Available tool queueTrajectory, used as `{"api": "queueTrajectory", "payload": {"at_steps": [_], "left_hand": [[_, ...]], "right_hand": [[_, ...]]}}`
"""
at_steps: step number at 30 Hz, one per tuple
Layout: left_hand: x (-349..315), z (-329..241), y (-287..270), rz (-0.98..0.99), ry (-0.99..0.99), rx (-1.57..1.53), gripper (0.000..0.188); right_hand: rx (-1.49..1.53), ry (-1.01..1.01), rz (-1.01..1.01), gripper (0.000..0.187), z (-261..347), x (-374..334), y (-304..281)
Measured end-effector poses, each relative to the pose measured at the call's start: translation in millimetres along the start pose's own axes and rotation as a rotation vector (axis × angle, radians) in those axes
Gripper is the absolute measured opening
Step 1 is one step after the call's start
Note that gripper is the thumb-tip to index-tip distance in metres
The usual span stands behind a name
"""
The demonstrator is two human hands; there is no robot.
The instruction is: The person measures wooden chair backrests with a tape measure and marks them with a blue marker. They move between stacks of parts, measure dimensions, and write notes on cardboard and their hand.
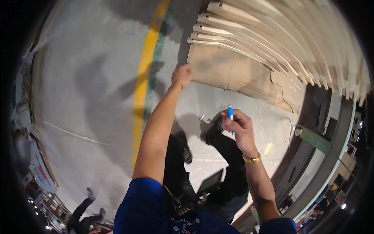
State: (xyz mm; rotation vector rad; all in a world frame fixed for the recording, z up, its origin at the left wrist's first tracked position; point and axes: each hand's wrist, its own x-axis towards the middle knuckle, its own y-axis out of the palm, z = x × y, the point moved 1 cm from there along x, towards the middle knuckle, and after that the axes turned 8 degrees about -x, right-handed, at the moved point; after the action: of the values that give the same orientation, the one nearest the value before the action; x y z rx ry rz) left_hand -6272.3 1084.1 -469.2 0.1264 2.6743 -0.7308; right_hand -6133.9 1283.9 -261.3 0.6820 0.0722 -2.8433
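My left hand [182, 75] is reached forward over the near left corner of a brown cardboard sheet [222, 68]. Its fingers are curled in, and I cannot make out whether they grip the cardboard's edge or anything else. Between the thumb and fingers of my right hand [240, 128], a blue pen [230, 112] is held nearly upright. That hand is raised in front of my right leg, with a gold-coloured bracelet [252, 159] round the wrist. Beyond the cardboard's near part, a row of pale curved wooden pieces [249, 37] lies side by side.
A yellow floor line [145, 70] with a green edge runs along the grey floor [105, 43] to my left. On the right stands a long metal frame with a green part [314, 139]. Another person's legs [81, 210] show at the lower left.
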Motion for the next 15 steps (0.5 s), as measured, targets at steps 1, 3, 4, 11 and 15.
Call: {"api": "queueTrajectory", "payload": {"at_steps": [1, 3, 4, 11, 15], "left_hand": [[27.9, 11.7, 11.7, -0.1, -0.021, -0.042, 0.037], [71.6, 10.7, 38.7, -0.34, 0.051, -0.179, 0.055], [88.0, 10.8, 49.1, -0.322, 0.002, -0.244, 0.059], [140.8, 31.5, 33.1, -0.041, -0.013, -0.318, 0.075], [145.8, 18.5, 45.0, 0.051, 0.018, -0.458, 0.068]], "right_hand": [[0.054, -0.009, 0.021, 0.021, -7.4, 17.9, -8.0], [0.19, -0.104, -0.013, 0.026, -26.5, 25.9, -32.1], [0.223, -0.138, -0.03, 0.03, -35.8, 26.9, -45.4], [0.552, -0.522, 0.053, 0.036, -42.1, 12.0, -102.4], [0.591, -0.522, -0.187, 0.033, -53.3, 0.5, -113.8]]}}
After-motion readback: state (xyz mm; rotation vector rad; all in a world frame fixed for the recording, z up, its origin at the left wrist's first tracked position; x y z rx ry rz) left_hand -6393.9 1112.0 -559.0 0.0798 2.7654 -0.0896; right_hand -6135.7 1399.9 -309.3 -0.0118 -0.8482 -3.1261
